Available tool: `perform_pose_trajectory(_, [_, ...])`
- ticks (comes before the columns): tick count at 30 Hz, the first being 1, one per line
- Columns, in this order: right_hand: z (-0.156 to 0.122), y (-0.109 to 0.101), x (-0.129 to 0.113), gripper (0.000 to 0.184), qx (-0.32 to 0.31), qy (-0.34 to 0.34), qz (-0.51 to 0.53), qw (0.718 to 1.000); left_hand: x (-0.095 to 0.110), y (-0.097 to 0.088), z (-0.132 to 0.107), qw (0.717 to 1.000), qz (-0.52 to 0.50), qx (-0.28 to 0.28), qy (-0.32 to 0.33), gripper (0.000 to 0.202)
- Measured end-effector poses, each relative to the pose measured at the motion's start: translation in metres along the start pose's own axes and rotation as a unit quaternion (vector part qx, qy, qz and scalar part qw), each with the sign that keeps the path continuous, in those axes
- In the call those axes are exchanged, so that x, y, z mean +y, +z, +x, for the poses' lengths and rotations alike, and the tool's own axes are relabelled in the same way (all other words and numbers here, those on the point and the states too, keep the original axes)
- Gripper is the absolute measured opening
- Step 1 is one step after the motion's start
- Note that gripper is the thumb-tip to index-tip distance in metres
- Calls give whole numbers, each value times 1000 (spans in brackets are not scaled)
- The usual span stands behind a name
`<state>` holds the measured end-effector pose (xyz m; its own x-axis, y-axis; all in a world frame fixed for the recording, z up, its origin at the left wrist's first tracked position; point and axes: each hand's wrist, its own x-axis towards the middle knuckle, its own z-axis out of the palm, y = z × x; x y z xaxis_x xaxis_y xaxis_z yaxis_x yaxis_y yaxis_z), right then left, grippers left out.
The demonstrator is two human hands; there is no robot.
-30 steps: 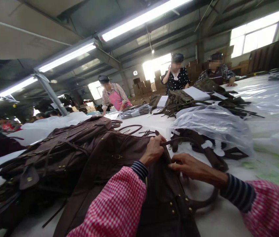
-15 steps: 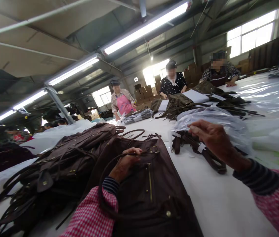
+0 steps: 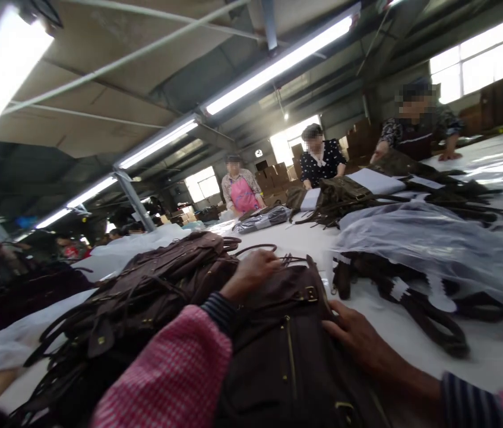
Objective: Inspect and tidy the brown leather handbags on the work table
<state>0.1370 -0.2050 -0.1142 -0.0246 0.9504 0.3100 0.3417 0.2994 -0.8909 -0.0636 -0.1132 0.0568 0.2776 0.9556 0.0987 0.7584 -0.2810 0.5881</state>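
Observation:
A dark brown leather bag (image 3: 287,356) with brass studs and a zip lies in front of me on the white table (image 3: 478,356). My left hand (image 3: 251,270) rests on the bag's top edge, its fingers curled over the edge by the thin straps. My right hand (image 3: 353,336) lies flat against the bag's right side, fingers stretched out. Both my sleeves are red-and-white check over striped cuffs.
A heap of brown bags (image 3: 144,291) lies to the left. Clear plastic (image 3: 424,244) covers dark straps (image 3: 415,297) at the right. Olive bags (image 3: 349,193) with white cards lie further back. Three people (image 3: 320,157) work at the far side.
My right hand has come back from the plastic-covered straps to the bag's right side. My left hand has shifted up to the bag's top edge. The camera has tilted up.

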Motion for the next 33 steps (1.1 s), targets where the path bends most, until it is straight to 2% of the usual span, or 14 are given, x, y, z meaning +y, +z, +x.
perform_pose_trajectory(2, [-1,4,14,34,10,-18,-43,999,21,49,24,999,0,39,-6,29])
perform_pose_trajectory(5, [1,6,30,40,-21,-35,-76,996,31,110,63,997,-26,67,-40,37])
perform_pose_trajectory(7, [1,5,32,44,-45,-41,-86,994,27,136,83,993,-59,71,-69,38])
perform_pose_trajectory(9, [0,3,27,45,-61,-39,-95,993,18,149,96,987,-105,76,-93,34])
perform_pose_trajectory(13, [-3,1,11,43,-66,-12,-106,992,-9,149,109,962,-247,77,-91,31])
perform_pose_trajectory(16, [-4,0,6,38,-67,13,-106,992,-29,142,114,923,-372,52,-78,27])
perform_pose_trajectory(18, [-2,-5,5,34,-77,27,-98,992,-37,138,115,894,-440,37,-77,33])
perform_pose_trajectory(20, [8,-12,4,38,-78,38,-95,992,-41,134,116,866,-494,32,-79,39])
perform_pose_trajectory(23, [45,-24,0,42,-36,20,-115,992,-44,131,118,829,-552,43,-84,38])
perform_pose_trajectory(26, [106,-26,-7,32,56,-50,-164,984,-45,127,119,805,-583,56,-92,37])
perform_pose_trajectory(27, [127,-24,-9,38,76,-59,-170,981,-45,126,119,801,-589,57,-94,37])
perform_pose_trajectory(28, [146,-21,-10,46,85,-41,-162,982,-45,124,119,798,-593,56,-96,37])
perform_pose_trajectory(30, [175,-15,-13,48,43,-7,-137,990,-44,121,119,794,-597,56,-100,37])
perform_pose_trajectory(33, [196,-11,-17,34,-19,-21,-136,990,-43,116,121,794,-594,65,-113,40])
